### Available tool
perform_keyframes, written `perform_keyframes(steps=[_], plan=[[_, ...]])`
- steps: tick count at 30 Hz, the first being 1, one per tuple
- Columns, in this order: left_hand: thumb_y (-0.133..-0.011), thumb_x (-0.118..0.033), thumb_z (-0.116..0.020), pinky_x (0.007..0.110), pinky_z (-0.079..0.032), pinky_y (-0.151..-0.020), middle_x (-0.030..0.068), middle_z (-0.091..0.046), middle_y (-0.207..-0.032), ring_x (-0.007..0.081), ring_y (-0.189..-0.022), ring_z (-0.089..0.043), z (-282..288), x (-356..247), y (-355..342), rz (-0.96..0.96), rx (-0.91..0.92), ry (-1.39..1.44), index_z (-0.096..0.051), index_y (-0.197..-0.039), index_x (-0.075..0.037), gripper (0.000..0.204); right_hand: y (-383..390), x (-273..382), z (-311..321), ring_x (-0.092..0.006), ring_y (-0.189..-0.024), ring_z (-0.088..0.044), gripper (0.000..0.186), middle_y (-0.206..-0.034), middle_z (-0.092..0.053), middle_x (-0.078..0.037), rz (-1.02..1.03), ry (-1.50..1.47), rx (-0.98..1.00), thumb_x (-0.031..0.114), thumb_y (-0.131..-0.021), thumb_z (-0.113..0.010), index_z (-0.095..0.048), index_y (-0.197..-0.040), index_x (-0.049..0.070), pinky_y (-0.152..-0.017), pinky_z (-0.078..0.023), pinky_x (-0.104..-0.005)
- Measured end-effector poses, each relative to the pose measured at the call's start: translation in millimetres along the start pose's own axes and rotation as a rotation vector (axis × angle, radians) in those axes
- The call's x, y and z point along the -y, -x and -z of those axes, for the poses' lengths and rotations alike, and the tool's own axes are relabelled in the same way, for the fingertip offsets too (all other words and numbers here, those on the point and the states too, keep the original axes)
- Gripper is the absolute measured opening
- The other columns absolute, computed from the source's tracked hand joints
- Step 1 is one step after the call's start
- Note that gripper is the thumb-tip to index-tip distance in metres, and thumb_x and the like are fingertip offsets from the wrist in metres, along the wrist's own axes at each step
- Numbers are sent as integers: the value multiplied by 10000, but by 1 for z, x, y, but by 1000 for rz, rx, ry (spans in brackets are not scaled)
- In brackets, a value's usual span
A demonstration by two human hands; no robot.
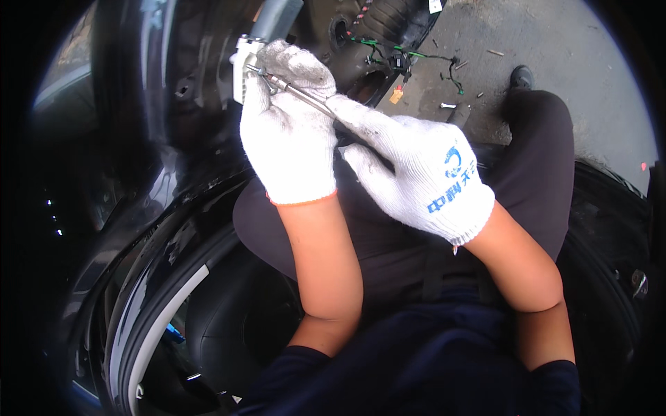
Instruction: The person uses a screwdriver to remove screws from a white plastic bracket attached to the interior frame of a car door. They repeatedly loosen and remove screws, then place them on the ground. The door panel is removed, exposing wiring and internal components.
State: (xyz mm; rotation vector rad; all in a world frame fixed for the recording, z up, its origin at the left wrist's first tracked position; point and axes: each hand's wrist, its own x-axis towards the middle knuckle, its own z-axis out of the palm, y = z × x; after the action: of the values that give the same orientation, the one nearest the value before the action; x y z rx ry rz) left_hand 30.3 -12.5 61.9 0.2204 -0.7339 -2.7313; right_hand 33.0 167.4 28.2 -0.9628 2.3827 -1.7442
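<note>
My left hand (288,139), in a white knitted glove stained at the fingers, is closed on a white plastic fitting (243,69) with a grey cylindrical piece (274,21) at its top. A thin metal rod (305,97) lies across my left fingers, one end at the fitting. My right hand (416,173), in a white glove with blue print, has its index finger on the rod's lower end. Its thumb sits lower, and the other fingertips are hidden.
Black car bodywork (152,90) surrounds me, with a seal-edged opening (166,303) at lower left. At upper right are a black panel with green wiring (416,54) and a grey floor (569,55) with small scattered objects. My bent leg (534,132) is on the right.
</note>
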Motion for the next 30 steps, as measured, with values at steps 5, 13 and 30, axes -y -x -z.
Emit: perform_keyframes(steps=[5,13,30], plan=[[-1140,-237,-439,432,-610,-915,155,-700,-1133,271,-1038,-689,2,4,0,-59,-93,-152,-634,-1266,-18,319,-1,-7,-4,-267,-647,-711,461,-744,-710,-91,-67,-29,57,193,-926,-721,-669,-1378,115,-599,-567,-382],[-1138,-191,-444,446,-608,-951,163,-711,-1137,271,-1063,-708,7,-10,-8,-114,-195,-113,-630,-1298,1,312,-21,-12,-17,-207,-500,-651,331,-604,-639,-56,-17,-104,55,218,-932,-662,-696,-1232,84,-439,-508,-358],[-1113,-189,-493,448,-598,-921,165,-709,-1129,283,-1022,-694,7,-2,-7,-101,-171,30,-651,-1244,20,293,-29,-7,9,-204,-539,-654,464,-643,-643,-35,97,190,114,160,-883,-759,-696,-1342,133,-512,-527,-335]])
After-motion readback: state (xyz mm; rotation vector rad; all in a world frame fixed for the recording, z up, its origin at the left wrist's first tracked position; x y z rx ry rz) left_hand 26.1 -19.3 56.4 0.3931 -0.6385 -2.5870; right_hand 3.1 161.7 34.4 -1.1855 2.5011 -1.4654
